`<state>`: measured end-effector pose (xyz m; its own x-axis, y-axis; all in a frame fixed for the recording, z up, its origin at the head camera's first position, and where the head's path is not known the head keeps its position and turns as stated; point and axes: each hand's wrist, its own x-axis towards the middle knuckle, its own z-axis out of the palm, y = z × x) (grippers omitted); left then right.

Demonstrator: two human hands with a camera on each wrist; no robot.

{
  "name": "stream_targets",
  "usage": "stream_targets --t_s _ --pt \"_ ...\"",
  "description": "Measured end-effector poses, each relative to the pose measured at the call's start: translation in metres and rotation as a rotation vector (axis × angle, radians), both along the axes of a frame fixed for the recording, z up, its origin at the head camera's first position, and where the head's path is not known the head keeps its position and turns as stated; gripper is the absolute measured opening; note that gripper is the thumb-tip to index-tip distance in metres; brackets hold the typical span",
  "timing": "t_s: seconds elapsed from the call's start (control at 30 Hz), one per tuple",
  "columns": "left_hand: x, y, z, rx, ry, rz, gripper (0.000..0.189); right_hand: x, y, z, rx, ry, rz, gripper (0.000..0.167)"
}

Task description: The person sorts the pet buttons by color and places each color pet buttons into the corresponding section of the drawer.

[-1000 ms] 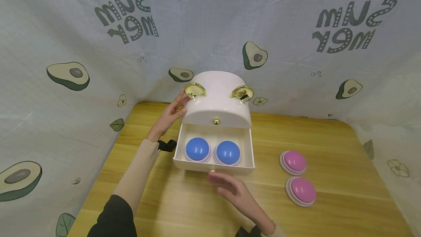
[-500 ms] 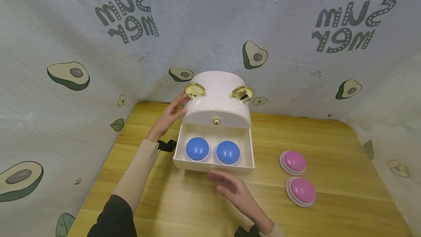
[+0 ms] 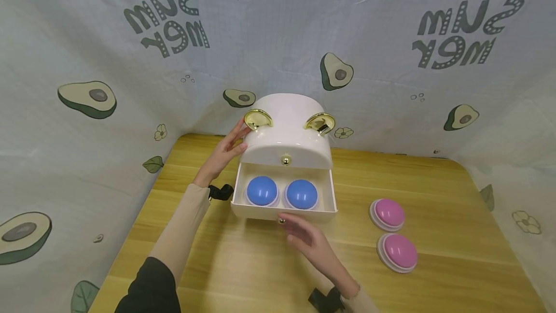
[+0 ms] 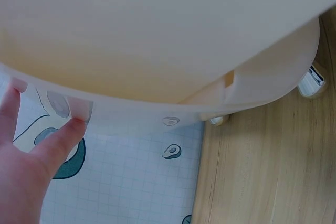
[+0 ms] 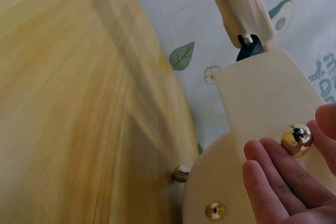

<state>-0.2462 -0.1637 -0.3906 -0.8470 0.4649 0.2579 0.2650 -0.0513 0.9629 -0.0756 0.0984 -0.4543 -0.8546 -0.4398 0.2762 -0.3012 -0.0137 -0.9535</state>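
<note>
In the head view a white rounded storage box (image 3: pixel 288 132) with gold ear-shaped trims stands on the table, its lower drawer (image 3: pixel 243 210) pulled out. Two blue-domed round push buttons with white bases, a left one (image 3: pixel 262 191) and a right one (image 3: pixel 301 194), sit side by side inside. My left hand (image 3: pixel 222 156) rests with spread fingers against the box's left side, and its fingertips touch the wall in the left wrist view. With extended fingers, my right hand (image 3: pixel 310 240) touches the drawer front around the gold knob (image 5: pixel 297 140).
Two pink-domed buttons, a rear one (image 3: pixel 389 212) and a front one (image 3: pixel 400 250), lie on the wooden table (image 3: pixel 443 206) to the right. A printed avocado cloth (image 3: pixel 278 28) hangs close behind the box. A second gold knob (image 3: pixel 285 160) marks the upper drawer.
The drawer has slid a little inward with both blue buttons, and my right hand has moved forward along with it. My left hand stays on the box's side.
</note>
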Motion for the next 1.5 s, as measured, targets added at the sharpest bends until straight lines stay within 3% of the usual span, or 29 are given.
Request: stream_targets --t_s 0.13,0.4,0.7,1.3,1.5 --pt "0.0 0.0 0.0 -0.003 -0.009 -0.002 0.067 -0.009 -0.001 0.0 -0.014 -0.002 0.01 0.041" --pt "-0.017 -0.002 -0.023 0.001 -0.01 0.002 0.069 -0.026 -0.005 0.0 -0.026 -0.004 0.003 0.04" --pt "-0.025 -0.006 -0.028 0.003 0.02 -0.007 0.067 -0.047 -0.007 0.001 -0.012 -0.046 -0.048 0.041" --pt "-0.041 -0.009 -0.024 0.003 -0.009 -0.031 0.068 -0.094 -0.012 0.007 -0.004 -0.137 -0.12 0.039" --pt "-0.037 -0.009 -0.008 0.004 -0.026 -0.045 0.067 -0.108 -0.013 0.008 -0.021 -0.142 -0.137 0.039"
